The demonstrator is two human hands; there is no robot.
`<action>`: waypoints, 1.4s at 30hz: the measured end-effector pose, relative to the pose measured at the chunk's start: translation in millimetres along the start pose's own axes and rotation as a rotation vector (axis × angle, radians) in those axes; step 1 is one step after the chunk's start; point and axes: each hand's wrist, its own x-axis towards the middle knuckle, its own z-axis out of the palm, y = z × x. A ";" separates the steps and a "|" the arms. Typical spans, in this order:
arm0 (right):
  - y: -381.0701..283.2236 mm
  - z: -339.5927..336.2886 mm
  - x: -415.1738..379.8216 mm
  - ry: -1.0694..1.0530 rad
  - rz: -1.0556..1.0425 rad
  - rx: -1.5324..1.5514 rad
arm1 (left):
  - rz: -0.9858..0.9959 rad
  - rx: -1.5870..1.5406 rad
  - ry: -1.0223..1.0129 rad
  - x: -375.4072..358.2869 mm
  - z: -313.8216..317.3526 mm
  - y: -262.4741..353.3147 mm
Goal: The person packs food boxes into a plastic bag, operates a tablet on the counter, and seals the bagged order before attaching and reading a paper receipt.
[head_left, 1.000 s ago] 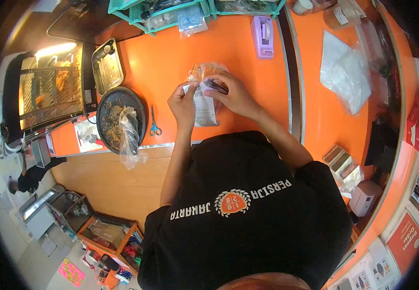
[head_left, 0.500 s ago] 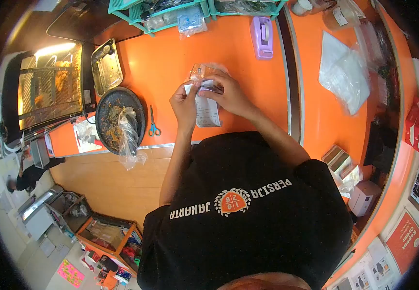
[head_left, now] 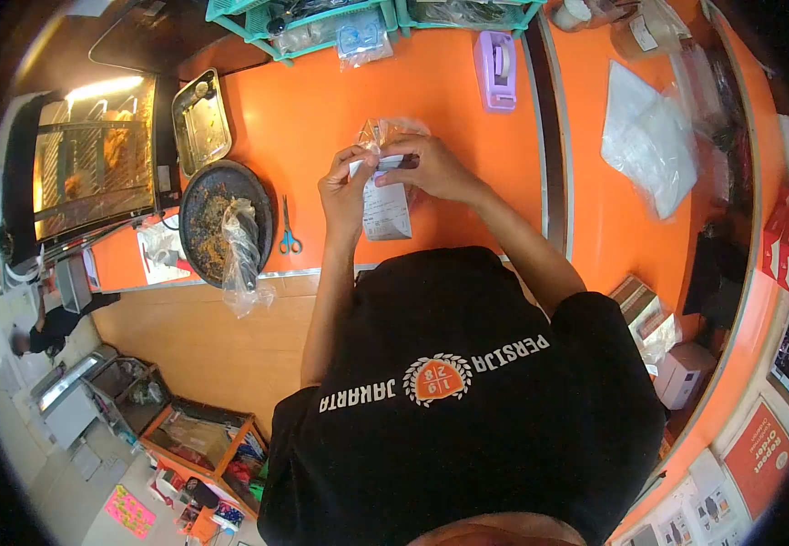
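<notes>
A white printed paper slip [head_left: 386, 214] hangs below my fingers, against a clear plastic bag [head_left: 394, 129] over the orange counter [head_left: 303, 109]. My left hand [head_left: 349, 187] pinches the slip's upper left edge together with the gathered bag. On the other side my right hand [head_left: 432, 170] has its fingers closed around the bag and the slip's top right. The fingertips of both hands nearly meet. What lies inside the bag is mostly hidden by the fingers.
Scissors [head_left: 290, 238] lie beside a round dark tray [head_left: 196, 218] holding a plastic-wrapped item. A metal tray [head_left: 203, 127] is near a lit display case [head_left: 94, 164]. A purple tape dispenser [head_left: 496, 73] stands near teal baskets [head_left: 308, 32]. Another person [head_left: 53, 332] is at far left.
The slip hangs slightly straighter, with more of its print showing. My right fingers have shifted slightly at its top edge. The person at far left has moved a little.
</notes>
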 end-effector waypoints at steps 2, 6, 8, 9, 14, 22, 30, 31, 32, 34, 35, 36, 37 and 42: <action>3.8 1.3 -0.1 -0.013 0.023 -0.043 | -0.014 0.004 -0.027 0.1 -1.4 3.3; -4.2 -0.7 1.1 -0.053 0.046 -0.046 | -0.047 -0.002 -0.047 1.1 -3.9 4.6; -4.7 1.2 0.7 0.003 -0.053 -0.153 | -0.087 -0.096 -0.038 0.2 -2.0 4.4; -6.7 1.3 -0.4 0.004 -0.050 -0.155 | -0.089 -0.097 -0.040 -0.1 -0.5 2.4; 13.3 -2.6 -16.5 0.052 0.079 0.066 | -0.131 -0.050 0.146 2.1 -1.4 -6.1; 170.0 -43.6 -110.8 0.451 0.532 -0.442 | -0.076 0.031 0.095 0.2 -2.9 4.6; 110.5 -18.4 -48.4 0.478 0.028 -0.500 | -0.038 0.203 -0.002 0.0 -12.0 8.3; 96.6 -10.5 -35.2 0.449 0.011 -0.389 | 0.014 0.204 0.024 1.0 -15.9 8.2; 79.9 -3.5 -25.0 0.419 -0.007 -0.279 | 0.063 0.204 0.049 0.4 -21.3 8.4; 47.1 3.5 -8.7 0.308 -0.018 -0.305 | 0.065 0.277 0.054 -3.3 -33.8 9.3; 37.5 4.7 -4.8 0.181 -0.027 -0.325 | 0.046 0.274 0.141 -4.1 -37.9 9.3; 38.3 8.6 -5.5 0.191 -0.034 -0.328 | 0.028 0.272 0.228 -5.5 -44.9 7.9; 45.1 16.7 -6.9 0.292 0.088 -0.049 | 0.000 0.364 0.165 -7.1 -60.0 -2.5; 120.0 34.2 -54.2 0.474 0.552 0.177 | -0.408 0.020 -0.133 -28.7 -77.3 -57.0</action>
